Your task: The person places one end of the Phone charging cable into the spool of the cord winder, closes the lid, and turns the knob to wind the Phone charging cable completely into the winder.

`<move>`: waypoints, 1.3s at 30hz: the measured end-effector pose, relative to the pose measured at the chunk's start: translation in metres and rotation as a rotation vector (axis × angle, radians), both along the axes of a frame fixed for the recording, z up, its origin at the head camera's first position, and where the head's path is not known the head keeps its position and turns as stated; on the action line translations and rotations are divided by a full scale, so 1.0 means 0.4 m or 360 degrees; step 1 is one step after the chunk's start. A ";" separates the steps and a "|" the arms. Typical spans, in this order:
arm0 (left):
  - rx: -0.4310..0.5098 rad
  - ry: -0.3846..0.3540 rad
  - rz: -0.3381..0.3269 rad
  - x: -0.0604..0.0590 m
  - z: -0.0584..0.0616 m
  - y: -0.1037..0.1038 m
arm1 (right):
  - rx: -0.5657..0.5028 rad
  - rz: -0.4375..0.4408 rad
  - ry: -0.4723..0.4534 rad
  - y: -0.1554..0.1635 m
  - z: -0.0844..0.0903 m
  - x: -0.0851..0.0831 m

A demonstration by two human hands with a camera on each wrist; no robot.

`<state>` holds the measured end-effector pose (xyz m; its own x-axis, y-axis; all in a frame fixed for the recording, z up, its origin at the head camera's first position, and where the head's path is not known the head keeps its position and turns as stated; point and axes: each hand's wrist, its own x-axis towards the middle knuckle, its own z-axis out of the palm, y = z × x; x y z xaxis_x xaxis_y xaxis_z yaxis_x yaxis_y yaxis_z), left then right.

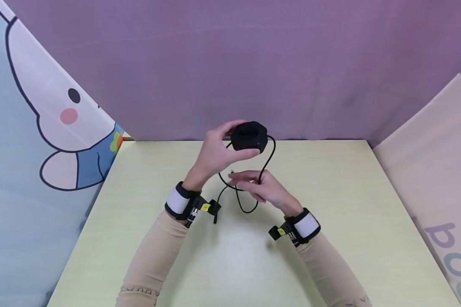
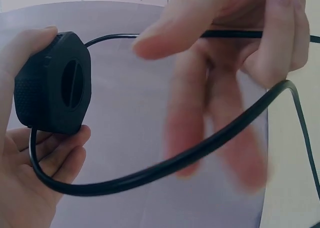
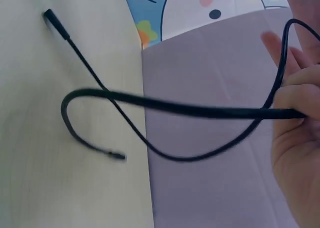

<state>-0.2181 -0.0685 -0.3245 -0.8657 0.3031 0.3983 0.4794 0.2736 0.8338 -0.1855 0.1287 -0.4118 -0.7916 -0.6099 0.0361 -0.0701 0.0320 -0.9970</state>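
Note:
My left hand (image 1: pixel 216 150) grips a black many-sided puck (image 1: pixel 249 134) between thumb and fingers, held up near the table's far edge. In the left wrist view the puck (image 2: pixel 52 86) shows a round recess with a bar across it. A black cable (image 1: pixel 274 147) comes out of it on two sides. Lower and to the right, my right hand (image 1: pixel 268 188) has the cable in its curled fingers, while its other fingers are spread. Two loose cable ends dangle in the right wrist view: a long plug (image 3: pixel 58 24) and a small metal-tipped plug (image 3: pixel 118 155).
The pale wooden table (image 1: pixel 238 264) lies beneath both hands. A purple cloth (image 1: pixel 234 64) rises behind its far edge. Cartoon-printed cloths flank it, one blue (image 1: pixel 15 238) on the left and one pale (image 1: pixel 426 162) on the right.

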 end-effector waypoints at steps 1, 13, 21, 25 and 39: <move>0.0005 -0.0002 0.0009 -0.001 -0.001 -0.003 | 0.0052 0.0007 -0.0010 0.001 0.001 0.000; 0.0238 -0.0149 0.0185 -0.018 0.003 -0.110 | 0.0525 0.0069 0.0103 0.094 0.011 0.001; 0.0304 -0.0190 0.0333 -0.028 -0.004 -0.176 | 0.0485 0.0074 0.0078 0.165 -0.026 0.010; 0.0314 -0.0159 0.0410 -0.026 -0.008 -0.194 | 0.0431 0.0114 0.0036 0.197 -0.035 0.014; 0.0654 -0.0370 0.0628 -0.013 -0.070 -0.270 | 0.0418 -0.0057 0.0052 0.350 -0.070 -0.002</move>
<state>-0.2232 -0.1766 -0.3523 -0.9596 -0.1959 0.2021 0.2006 0.0275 0.9793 -0.1861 0.2686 -0.4396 -0.8141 -0.5732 -0.0936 -0.0964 0.2922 -0.9515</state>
